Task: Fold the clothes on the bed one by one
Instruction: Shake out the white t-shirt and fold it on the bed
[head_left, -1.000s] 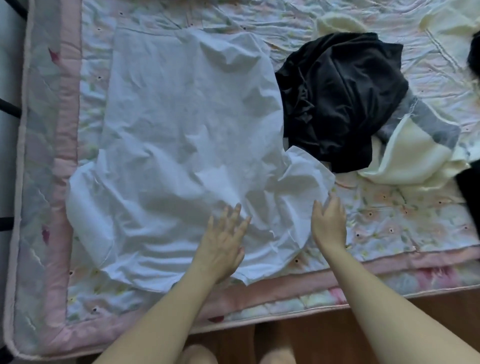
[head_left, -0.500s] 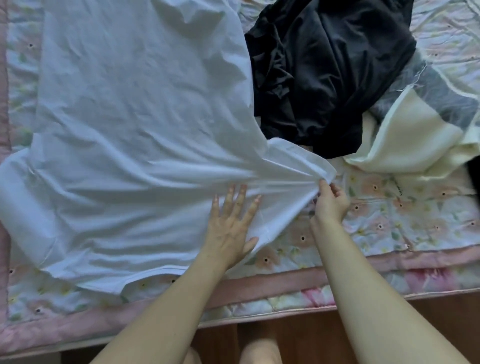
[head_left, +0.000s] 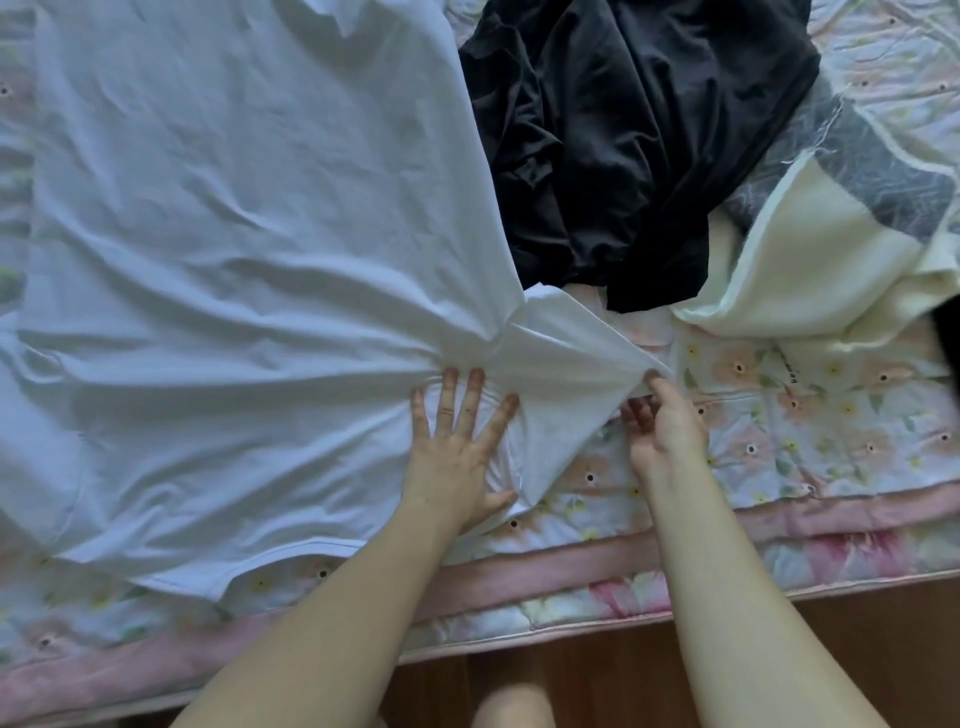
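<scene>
Since half a second ago, little has shifted: both of my hands sit a touch farther up the bed, and the sleeve stands tauter between them.

Left hand (head_left: 460, 452): flat, palm down, fingers spread wide, pressing on the white shirt (head_left: 249, 270) at its near right part. It clasps nothing; the cloth gathers in creases that fan out from under the fingertips.

Right hand (head_left: 667, 426): closed in a pinch on the outer edge of the sleeve (head_left: 566, 358), thumb and forefinger meeting on the hem, remaining fingers curled beneath. The sleeve is drawn out to the right, lifted slightly off the quilt (head_left: 810, 415).

Shirt: spread across the left and centre of the bed, wrinkled, its near hem lying just inside the pink border (head_left: 545, 571).

Other items: a crumpled black garment (head_left: 639, 135) lies beyond the sleeve, touching the shirt's right edge. A cream and grey cloth (head_left: 810, 249) lies to the right of it, partly under the black one. A dark item at the far right edge is cut off; I cannot tell what it is.

Wooden floor (head_left: 857, 649) shows below the bed's edge.
</scene>
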